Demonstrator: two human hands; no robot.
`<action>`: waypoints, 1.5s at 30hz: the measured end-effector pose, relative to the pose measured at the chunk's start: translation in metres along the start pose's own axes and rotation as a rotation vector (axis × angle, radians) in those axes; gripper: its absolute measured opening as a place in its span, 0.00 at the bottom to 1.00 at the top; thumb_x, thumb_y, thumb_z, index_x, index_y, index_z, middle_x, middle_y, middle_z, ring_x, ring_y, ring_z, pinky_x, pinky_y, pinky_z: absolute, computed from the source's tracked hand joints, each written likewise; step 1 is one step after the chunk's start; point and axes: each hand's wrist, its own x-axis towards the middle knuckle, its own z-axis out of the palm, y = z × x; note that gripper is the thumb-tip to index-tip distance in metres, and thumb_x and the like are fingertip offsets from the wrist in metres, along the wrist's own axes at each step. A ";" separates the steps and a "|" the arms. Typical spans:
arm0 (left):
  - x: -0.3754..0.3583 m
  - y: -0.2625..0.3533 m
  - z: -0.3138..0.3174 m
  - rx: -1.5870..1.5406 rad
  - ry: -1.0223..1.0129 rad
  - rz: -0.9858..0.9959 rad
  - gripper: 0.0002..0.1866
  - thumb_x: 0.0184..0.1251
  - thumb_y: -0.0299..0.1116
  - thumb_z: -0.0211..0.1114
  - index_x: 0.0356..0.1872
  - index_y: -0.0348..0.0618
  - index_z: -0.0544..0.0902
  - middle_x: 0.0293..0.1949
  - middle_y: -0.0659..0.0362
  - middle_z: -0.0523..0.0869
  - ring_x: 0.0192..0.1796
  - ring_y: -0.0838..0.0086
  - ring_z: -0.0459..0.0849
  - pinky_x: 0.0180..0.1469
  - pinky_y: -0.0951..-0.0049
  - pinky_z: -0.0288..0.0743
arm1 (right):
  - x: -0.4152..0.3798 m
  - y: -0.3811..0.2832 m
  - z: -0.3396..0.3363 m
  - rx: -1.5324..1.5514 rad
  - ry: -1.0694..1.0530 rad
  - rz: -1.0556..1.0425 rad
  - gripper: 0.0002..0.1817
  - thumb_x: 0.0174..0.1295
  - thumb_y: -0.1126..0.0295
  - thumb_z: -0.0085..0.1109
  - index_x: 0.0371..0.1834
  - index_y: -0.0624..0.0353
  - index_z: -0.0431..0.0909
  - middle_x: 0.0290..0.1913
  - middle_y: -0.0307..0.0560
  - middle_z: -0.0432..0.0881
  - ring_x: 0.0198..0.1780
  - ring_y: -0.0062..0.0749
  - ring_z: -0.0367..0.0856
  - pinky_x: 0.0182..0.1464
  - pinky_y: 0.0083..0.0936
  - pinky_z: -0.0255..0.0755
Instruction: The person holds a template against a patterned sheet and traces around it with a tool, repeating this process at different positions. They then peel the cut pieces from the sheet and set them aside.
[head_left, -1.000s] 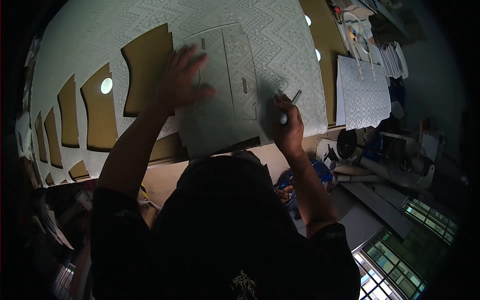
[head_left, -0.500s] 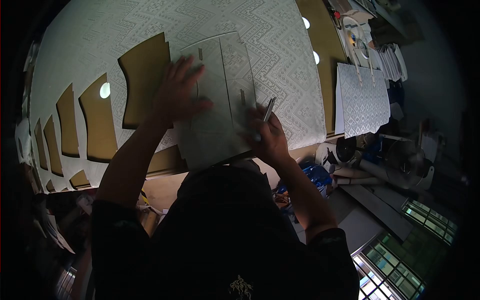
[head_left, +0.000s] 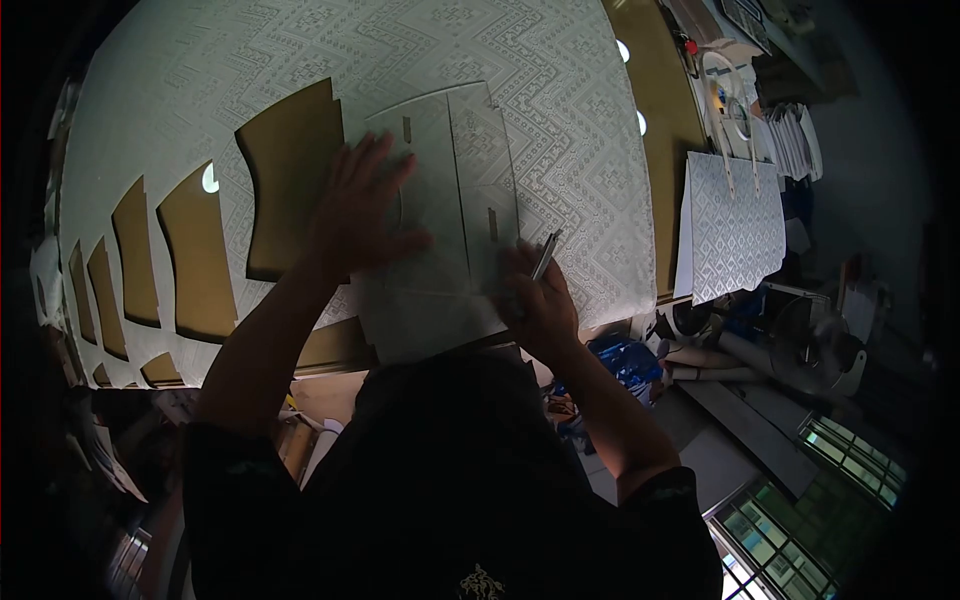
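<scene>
A pale, smooth pattern template (head_left: 425,230) with two narrow slots lies on the patterned white cloth (head_left: 570,130), its near end at the table's front edge. My left hand (head_left: 360,205) rests on the template's left side, fingers spread and thumb pointing right. At the template's lower right edge is my right hand (head_left: 540,310), its fingers curled around a slim silver utility knife (head_left: 546,255) that points up and away. The right fingertips are dark and partly blurred. Left of the template, a curved cut-out (head_left: 290,180) in the cloth bares the brown tabletop.
More curved cut-outs (head_left: 200,260) run along the cloth's left side. A patterned bag (head_left: 735,225) with pale handles hangs at the table's right end, below a stack of papers (head_left: 793,140). Beneath it stands a fan (head_left: 815,335). Blue plastic (head_left: 625,360) lies under the table's right front.
The table and everything on it sit slightly lower in view, as the head has tilted. Both hands keep nearly the same places on the template, the knife still in the right one.
</scene>
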 end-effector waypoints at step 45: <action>0.078 0.088 -0.026 0.212 -0.522 -0.058 0.78 0.25 0.63 0.92 0.82 0.40 0.60 0.80 0.30 0.58 0.82 0.28 0.56 0.78 0.39 0.66 | 0.005 -0.009 -0.007 -0.010 0.100 -0.108 0.24 0.54 0.74 0.78 0.52 0.59 0.74 0.65 0.61 0.85 0.67 0.63 0.81 0.65 0.47 0.80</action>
